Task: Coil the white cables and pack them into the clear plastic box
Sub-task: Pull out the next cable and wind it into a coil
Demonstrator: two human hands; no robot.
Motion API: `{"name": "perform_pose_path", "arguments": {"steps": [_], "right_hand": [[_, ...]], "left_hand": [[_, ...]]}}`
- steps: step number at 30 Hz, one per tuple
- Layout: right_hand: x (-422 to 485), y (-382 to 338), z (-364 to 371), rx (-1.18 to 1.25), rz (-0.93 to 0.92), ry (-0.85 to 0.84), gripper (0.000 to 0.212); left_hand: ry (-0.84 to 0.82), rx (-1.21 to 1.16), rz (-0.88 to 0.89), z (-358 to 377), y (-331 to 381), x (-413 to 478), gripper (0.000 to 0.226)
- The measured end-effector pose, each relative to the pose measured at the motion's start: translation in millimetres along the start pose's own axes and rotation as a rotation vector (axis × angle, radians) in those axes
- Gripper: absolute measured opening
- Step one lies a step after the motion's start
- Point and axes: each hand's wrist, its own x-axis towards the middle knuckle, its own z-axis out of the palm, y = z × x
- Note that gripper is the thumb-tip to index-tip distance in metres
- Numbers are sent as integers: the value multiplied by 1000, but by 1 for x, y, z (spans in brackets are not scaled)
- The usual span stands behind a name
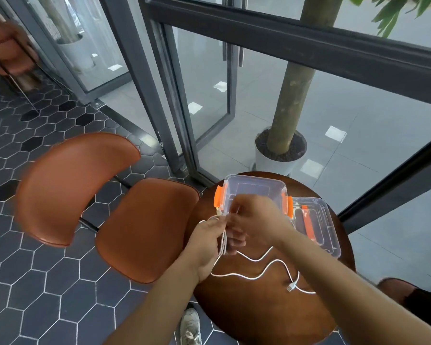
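Left hand (209, 236) grips seemingly looped cable (223, 245).

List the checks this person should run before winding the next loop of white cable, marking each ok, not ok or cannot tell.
1. Loops secured: the left hand grips the wound loops of the white cable. Ok.
2. Feeding hand set: the right hand pinches the cable beside the left hand. Ok.
3. Loose tail free of snags: it snakes across the table to the plug, partly hidden under the right forearm. Cannot tell.
4. Clear box open: its lid lies beside it. Ok.
5. Whole cable coiled: a long tail lies uncoiled. Not ok.
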Motion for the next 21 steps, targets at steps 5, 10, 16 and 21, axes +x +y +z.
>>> {"name": "perform_pose_path", "arguments": {"steps": [5,10,16,21], "right_hand": [[-18,7,19,-26,-35,175,12],[-33,14,25,203,-45,176,11],[-61,21,41,389,-148,123,36],[-66,58,62,345,-46,-24,12]], "left_hand": [[96,-297,-43,0,-3,9,37],[-41,-753,-83,-10,8,12,40],[11,-842,-23,-8,19,18,30],[-32,-878,8,-12,32,15,28]]}}
